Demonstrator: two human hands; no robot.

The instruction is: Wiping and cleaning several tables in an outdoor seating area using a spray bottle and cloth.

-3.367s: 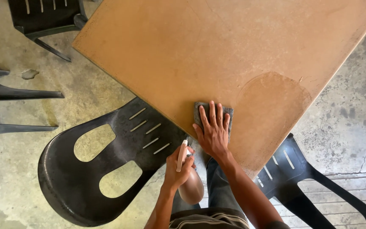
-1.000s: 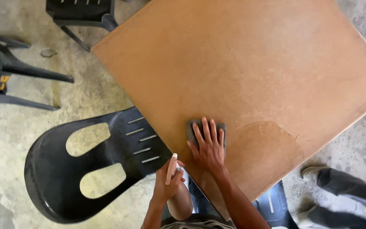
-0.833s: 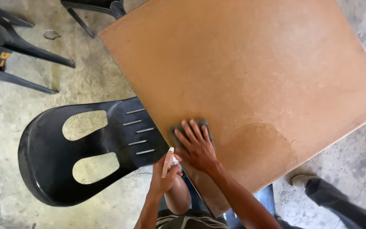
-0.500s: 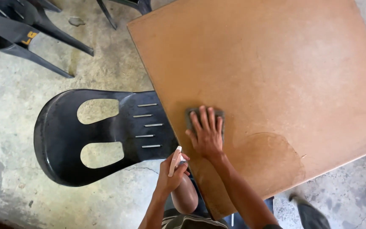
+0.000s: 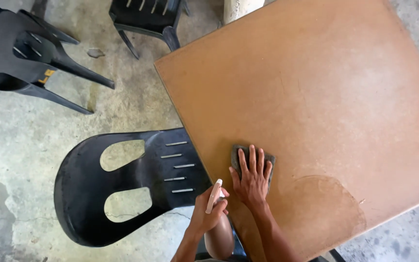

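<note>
— While the right hand (image 5: 253, 180) lies flat with fingers spread on the grey cloth (image 5: 241, 156), where exactly does that cloth sit?

— On the brown desk (image 5: 316, 97), close to the desk's left edge, just beside the black chair (image 5: 122, 194) tucked under that side. The palm covers most of it; only the far corners show past the fingertips.

— And the other hand?

— The left hand (image 5: 208, 216) is closed around the neck of a spray bottle (image 5: 217, 228), with its pale trigger head sticking up between the fingers. It hangs off the desk, below the near edge.

— What else is about?

— A rounded damp patch (image 5: 326, 208) darkens the desk to the right of the cloth. Two more black chairs (image 5: 30, 53) stand apart on the concrete floor (image 5: 15, 160).

— What could go wrong from here?

— My judgement: the cloth lies so near the edge that a stroke toward the chair could carry it off the desk and onto the seat or floor. The open palm only presses down and grips nothing, so the cloth could bunch up or slide out from under it. The bottle sits close to the desk's edge too, and a hurried move could knock it.
</note>
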